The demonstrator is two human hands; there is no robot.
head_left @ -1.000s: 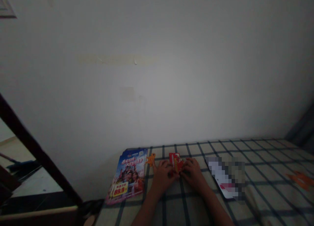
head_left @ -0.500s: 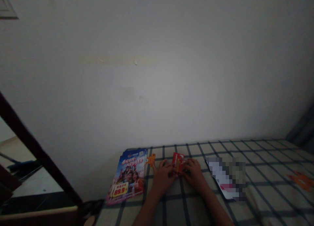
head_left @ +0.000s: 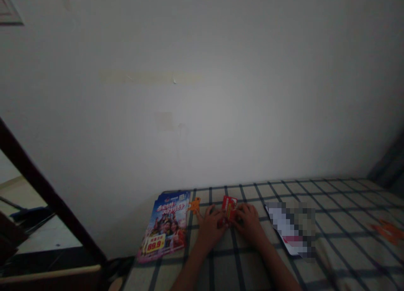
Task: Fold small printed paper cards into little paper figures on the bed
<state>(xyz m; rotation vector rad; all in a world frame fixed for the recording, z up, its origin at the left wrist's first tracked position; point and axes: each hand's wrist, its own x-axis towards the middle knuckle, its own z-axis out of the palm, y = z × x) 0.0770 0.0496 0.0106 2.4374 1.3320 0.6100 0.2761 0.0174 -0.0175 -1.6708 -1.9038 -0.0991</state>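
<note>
A small red printed paper (head_left: 229, 206), with pale and yellow lettering, lies between my two hands on the checked cloth. My left hand (head_left: 215, 220) is closed on its left lower edge, fingers bent. On its right side, my right hand (head_left: 247, 217) grips the edge with curled fingers. My fingers cover its lower part, and I cannot tell whether it is folded. To the left of my left hand lies a stack of blue and pink flyers (head_left: 167, 226), slightly fanned.
Right of my hands lies a flat, pale item (head_left: 288, 232), partly blurred out. The checked cloth (head_left: 334, 211) bears orange cartoon figures. A pale wall (head_left: 202, 114) rises behind it. At the left stand a dark slanted bar (head_left: 53, 190) and a wooden edge (head_left: 50, 273).
My hands and the red paper have barely shifted. Slightly more of the paper's printed face shows between my fingers. The flyers and the pale item have stayed in place.
</note>
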